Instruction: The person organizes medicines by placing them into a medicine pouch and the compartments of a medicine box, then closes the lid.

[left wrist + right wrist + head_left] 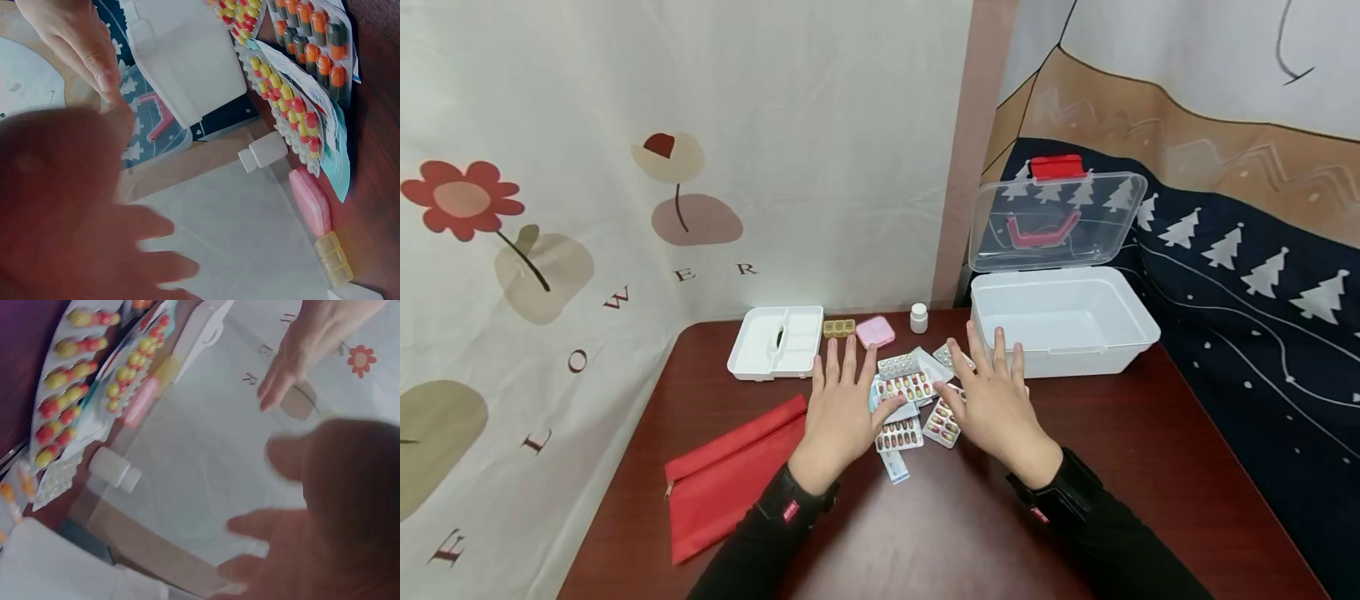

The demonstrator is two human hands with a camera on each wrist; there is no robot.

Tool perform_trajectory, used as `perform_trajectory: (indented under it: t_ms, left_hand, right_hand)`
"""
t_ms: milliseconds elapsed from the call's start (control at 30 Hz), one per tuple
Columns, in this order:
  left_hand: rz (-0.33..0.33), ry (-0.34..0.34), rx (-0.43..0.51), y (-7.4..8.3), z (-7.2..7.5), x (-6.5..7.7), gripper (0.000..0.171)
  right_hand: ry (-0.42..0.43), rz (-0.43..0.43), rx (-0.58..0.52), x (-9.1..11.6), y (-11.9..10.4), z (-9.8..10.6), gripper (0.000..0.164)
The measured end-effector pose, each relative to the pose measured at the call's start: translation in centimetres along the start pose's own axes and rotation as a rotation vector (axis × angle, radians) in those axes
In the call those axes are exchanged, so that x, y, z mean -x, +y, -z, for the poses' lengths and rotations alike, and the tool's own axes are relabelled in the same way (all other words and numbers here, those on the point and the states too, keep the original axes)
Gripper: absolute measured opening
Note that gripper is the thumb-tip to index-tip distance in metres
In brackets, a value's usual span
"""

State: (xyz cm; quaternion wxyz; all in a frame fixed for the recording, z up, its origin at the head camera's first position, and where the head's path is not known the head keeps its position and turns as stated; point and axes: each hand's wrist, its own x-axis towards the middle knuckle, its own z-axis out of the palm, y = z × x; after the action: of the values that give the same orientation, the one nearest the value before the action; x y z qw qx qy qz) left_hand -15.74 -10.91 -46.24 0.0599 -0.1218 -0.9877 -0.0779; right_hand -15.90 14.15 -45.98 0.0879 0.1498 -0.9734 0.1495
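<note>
Both hands hover with fingers spread, holding nothing. My left hand (842,412) is at the left of a loose pile of blister packs, and my right hand (996,408) is at its right. The pile includes a red-and-yellow capsule blister pack (907,387), a dark-and-orange capsule blister pack (312,44), another red-and-yellow pack (69,381) and a silver pack with pale tablets (898,367). Flat paper or foil packets lie among them, and a small white-and-blue packet (895,467) sticks out in front. The hands partly cover the pile's edges in the head view.
A red zip pouch (730,487) lies at the left. Along the back stand a white divided case (778,367), a yellow pill box (838,327), a pink case (876,332) and a white bottle (919,318). The white storage box (1075,362), its clear lid (1097,225) raised, is at back right.
</note>
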Motion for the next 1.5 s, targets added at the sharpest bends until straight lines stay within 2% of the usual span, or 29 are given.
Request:
perform_trajectory:
  t_ms: [100,200,267,333,400,500,733,867,967,1067,1200,1367,1500]
  left_hand:
    - [-0.041,0.139,0.033,-0.2,0.3,-0.2,0.08]
    - [-0.067,0.275,0.049,-1.0,0.7,0.2,0.049]
    - [-0.072,0.323,0.049,-1.9,0.9,0.8,0.029]
    - [-0.055,0.329,0.046,-3.2,1.0,1.6,0.018]
    - [-0.024,0.303,0.034,-4.8,1.1,2.3,0.014]
    - [0.045,0.227,0.012,-7.5,1.3,3.4,0.013]
    - [0.209,0.017,-0.028,-14.2,2.1,5.4,0.031]
    - [0.243,-0.12,0.002,-17.1,2.6,6.8,0.045]
    - [0.253,-0.203,0.022,-18.7,2.6,7.6,0.052]
    - [0.245,-0.253,0.033,-19.6,2.2,8.0,0.055]
    - [0.226,-0.265,0.058,-20.0,1.2,7.8,0.053]
    - [0.239,-0.277,0.106,-19.7,0.8,7.1,0.045]
    - [0.247,-0.305,0.128,-19.5,1.0,6.5,0.038]
  right_hand:
    - [0.119,0.047,-0.018,0.0,-0.3,0.1,0.057]
    - [0.203,0.108,-0.032,-0.2,-1.0,0.1,0.036]
    - [0.212,0.142,-0.033,-0.3,-1.6,-0.2,0.024]
    - [0.186,0.156,-0.034,-0.4,-2.3,-0.4,0.021]
    - [0.145,0.165,-0.04,-0.7,-3.2,-0.8,0.027]
    - [0.077,0.178,-0.048,-1.3,-4.7,-1.2,0.036]
    - [-0.079,0.239,-0.041,-3.1,-8.7,-2.6,0.039]
    - [-0.185,0.27,-0.021,-3.4,-11.0,-4.1,0.038]
    - [-0.256,0.286,-0.004,-3.3,-12.6,-5.5,0.039]
    - [-0.3,0.301,0.004,-3.0,-13.8,-6.9,0.041]
    - [-0.322,0.327,0.009,-2.4,-15.0,-8.5,0.042]
    - [-0.297,0.322,0.046,-1.8,-15.5,-9.8,0.036]
    - [-0.265,0.323,0.062,-1.7,-15.4,-10.1,0.031]
